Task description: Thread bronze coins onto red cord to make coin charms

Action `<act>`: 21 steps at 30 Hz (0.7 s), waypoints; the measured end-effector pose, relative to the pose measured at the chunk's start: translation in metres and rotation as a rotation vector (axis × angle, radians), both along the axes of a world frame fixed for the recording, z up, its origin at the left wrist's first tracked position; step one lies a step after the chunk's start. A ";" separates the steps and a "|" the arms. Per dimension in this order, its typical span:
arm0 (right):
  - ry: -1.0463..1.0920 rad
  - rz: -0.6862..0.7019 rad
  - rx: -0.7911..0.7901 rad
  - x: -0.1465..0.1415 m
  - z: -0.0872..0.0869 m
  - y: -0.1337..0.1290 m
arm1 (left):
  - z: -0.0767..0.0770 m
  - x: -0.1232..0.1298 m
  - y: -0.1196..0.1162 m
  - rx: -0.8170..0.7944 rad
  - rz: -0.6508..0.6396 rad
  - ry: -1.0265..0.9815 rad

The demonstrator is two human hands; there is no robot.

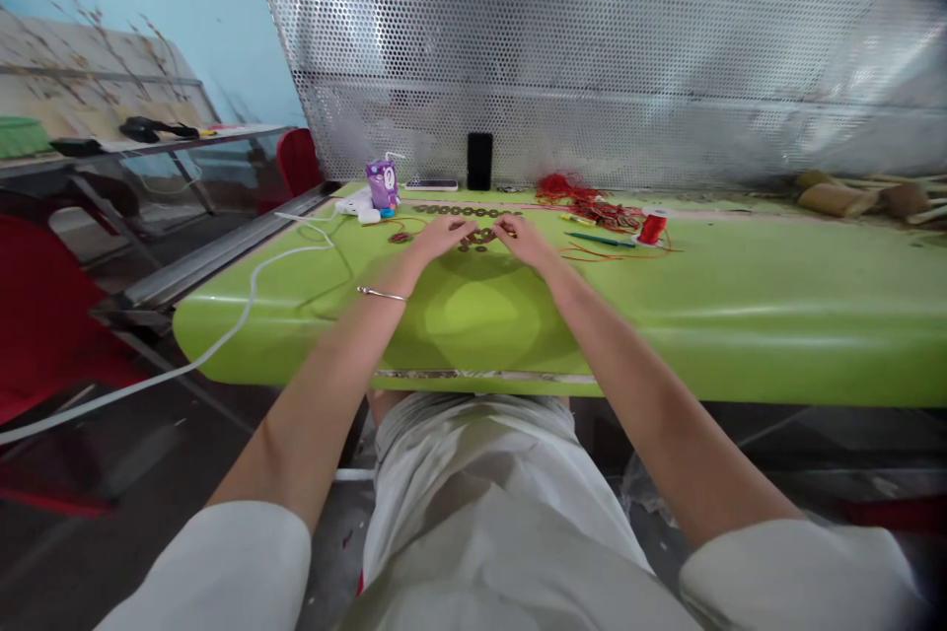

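Note:
On the green table (740, 286), my left hand (442, 237) and my right hand (520, 239) are close to each other, with a small group of dark round coin-like pieces (482, 237) between them. The fingers of both hands are bent and pressed together at this group, and whatever they pinch is too small to name. Behind the hands runs a row of similar round pieces (466, 212). A small reddish knotted cord (400, 238) lies left of my left hand.
Right of my hands are tangled red cords (592, 205), a green tool (601, 240) and a red thread spool (652, 228). A purple packet (383, 183) and white cable (255, 281) are at left. A black phone (479, 161) stands against the perforated metal panel (592, 59).

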State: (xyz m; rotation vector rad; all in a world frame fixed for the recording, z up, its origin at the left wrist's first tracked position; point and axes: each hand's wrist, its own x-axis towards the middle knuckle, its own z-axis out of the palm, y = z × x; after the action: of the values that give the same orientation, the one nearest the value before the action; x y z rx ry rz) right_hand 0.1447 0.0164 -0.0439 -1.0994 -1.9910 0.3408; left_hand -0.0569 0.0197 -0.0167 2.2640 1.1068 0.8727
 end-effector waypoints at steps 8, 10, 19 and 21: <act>-0.023 0.042 0.048 -0.003 0.003 -0.006 | -0.002 0.001 -0.001 -0.109 -0.173 -0.036; -0.029 0.059 0.050 -0.004 0.004 -0.009 | -0.003 0.001 0.000 -0.122 -0.186 -0.049; -0.037 0.056 0.055 -0.005 0.004 -0.011 | -0.006 -0.001 0.005 -0.146 -0.218 -0.063; -0.037 0.046 0.056 -0.005 0.004 -0.010 | -0.005 -0.001 0.005 -0.144 -0.224 -0.053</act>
State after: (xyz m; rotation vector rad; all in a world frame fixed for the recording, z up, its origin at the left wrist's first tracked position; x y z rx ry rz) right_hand 0.1396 0.0066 -0.0398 -1.0328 -2.0489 0.2888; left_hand -0.0579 0.0243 -0.0219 2.1816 0.8443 0.7339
